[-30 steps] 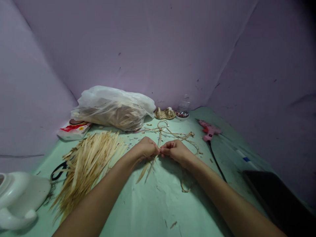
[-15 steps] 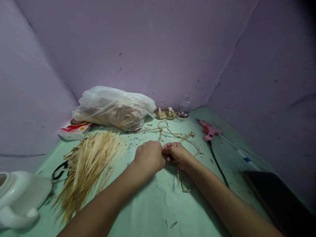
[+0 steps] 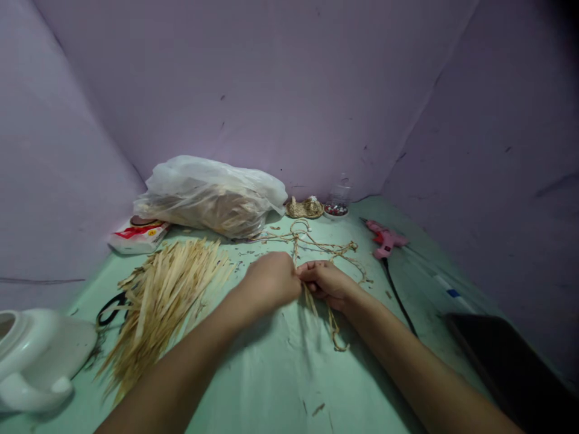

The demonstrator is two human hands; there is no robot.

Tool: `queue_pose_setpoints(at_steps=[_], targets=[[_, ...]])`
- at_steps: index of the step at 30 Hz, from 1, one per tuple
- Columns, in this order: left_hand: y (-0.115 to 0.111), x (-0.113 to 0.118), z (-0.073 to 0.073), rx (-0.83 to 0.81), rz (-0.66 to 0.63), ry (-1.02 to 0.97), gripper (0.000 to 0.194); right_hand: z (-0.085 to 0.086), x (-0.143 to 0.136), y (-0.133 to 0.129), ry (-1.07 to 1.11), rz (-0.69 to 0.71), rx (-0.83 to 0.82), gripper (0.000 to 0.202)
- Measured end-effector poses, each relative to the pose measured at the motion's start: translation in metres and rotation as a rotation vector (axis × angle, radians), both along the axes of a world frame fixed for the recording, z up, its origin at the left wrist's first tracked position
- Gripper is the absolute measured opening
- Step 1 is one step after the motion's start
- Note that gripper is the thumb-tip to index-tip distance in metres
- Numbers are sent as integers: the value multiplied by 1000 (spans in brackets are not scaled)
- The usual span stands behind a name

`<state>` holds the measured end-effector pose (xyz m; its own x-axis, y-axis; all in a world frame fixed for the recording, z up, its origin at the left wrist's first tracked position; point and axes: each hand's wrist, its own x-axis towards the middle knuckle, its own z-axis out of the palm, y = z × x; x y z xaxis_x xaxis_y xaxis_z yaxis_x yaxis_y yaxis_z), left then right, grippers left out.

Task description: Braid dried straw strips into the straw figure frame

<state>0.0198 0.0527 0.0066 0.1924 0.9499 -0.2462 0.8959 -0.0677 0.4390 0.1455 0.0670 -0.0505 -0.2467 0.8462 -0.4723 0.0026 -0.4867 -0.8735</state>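
Right hand (image 3: 326, 282): thumb and forefinger pinched together on a thin twisted cord (image 3: 295, 248) of straw-coloured fibre; other fingers curled in. Left hand (image 3: 274, 278): back turned up, blurred, curled close beside the right fingertips. Its own fingertips are hidden, so cannot tell whether it grips anything.

Position of cord: runs from the right fingertips away over the pale green tabletop (image 3: 271, 392), ending in a curl beyond both hands. Loose fibre ends (image 3: 310, 300), blurred, hang just below the meeting point of the hands. A looped cord length (image 3: 335, 335) emerges from below the right hand, nearer the wearer; cannot tell whether it is the same piece. More cord strands (image 3: 337, 248) lie beyond the right hand.

Left of the left hand: a heap of dry fibre strips (image 3: 167, 295), with a black loop handle (image 3: 110, 309) showing at its far-left edge; farther left, a glossy white ceramic vessel (image 3: 45, 355).

Beyond the left hand: a translucent plastic bag (image 3: 212, 196) with tan contents, touching a red-and-white packet (image 3: 139, 237).

Beyond the right hand: a small woven slipper-shaped piece (image 3: 304, 209), next to a clear container (image 3: 337, 202) with red and white bits at its base.

Right of the right hand: a pink glue gun (image 3: 385, 237) on its side, black cable (image 3: 397, 298) trailing toward the wearer; farther right, a dark flat slab (image 3: 502, 355).
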Motion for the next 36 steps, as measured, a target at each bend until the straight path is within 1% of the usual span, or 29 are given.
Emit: queue_pose_setpoints(at_steps=[1,2,3,4,5,7,8,9,12,14,16,19,21,23,25,27,28,29,30,31,33,34,36], targets=[[7,-5,0,36,29,-57,13,1,0,0,20,4,-13,6],[13,-9,-2,53,88,-143,14,2,1,0,35,3,-24,5],[18,-11,-5,10,167,-239,16,2,1,0,43,0,-31,5],[21,-11,-9,-86,238,-322,17,2,1,0,43,-4,-34,5],[22,-9,-13,-206,264,-398,17,2,1,0,41,-7,-31,5],[21,-4,-21,-406,251,-512,13,0,2,1,26,-6,-9,4],[20,-2,-24,-458,232,-541,12,-1,3,1,13,5,14,4],[19,0,-26,-473,222,-543,12,-2,3,1,-7,27,43,3],[19,-3,-30,-431,210,-435,10,-4,6,1,-95,114,124,4],[21,-8,-34,-403,163,-364,9,-3,7,1,-159,139,137,7],[24,-11,-39,-363,110,-347,11,-1,6,0,-218,139,122,8],[27,-13,-48,-297,68,-333,13,0,5,-1,-270,132,101,10],[29,-13,-50,-275,51,-299,14,-2,4,-2,-293,99,99,9],[31,-17,-43,-261,33,-250,17,-5,4,-1,-298,64,111,7],[34,-30,-26,-197,32,-185,18,-8,5,-1,-284,54,124,5],[36,-52,-3,-29,67,-79,19,-9,5,-1,-272,56,122,6],[37,-65,8,43,54,11,18,-9,6,0,-271,61,117,6],[38,-79,17,84,52,124,17,-9,6,0,-272,67,111,6],[38,-91,24,88,62,174,16,-9,6,0,-271,75,106,7],[39,-101,28,74,75,210,14,-9,6,0,-266,83,105,7],[40,-113,27,12,88,280,10,-8,6,0,-251,85,105,6],[41,-115,23,-24,92,303,10,-8,6,0,-248,81,105,6],[43,-108,12,-79,99,352,15,-8,6,0,-247,70,109,6]])
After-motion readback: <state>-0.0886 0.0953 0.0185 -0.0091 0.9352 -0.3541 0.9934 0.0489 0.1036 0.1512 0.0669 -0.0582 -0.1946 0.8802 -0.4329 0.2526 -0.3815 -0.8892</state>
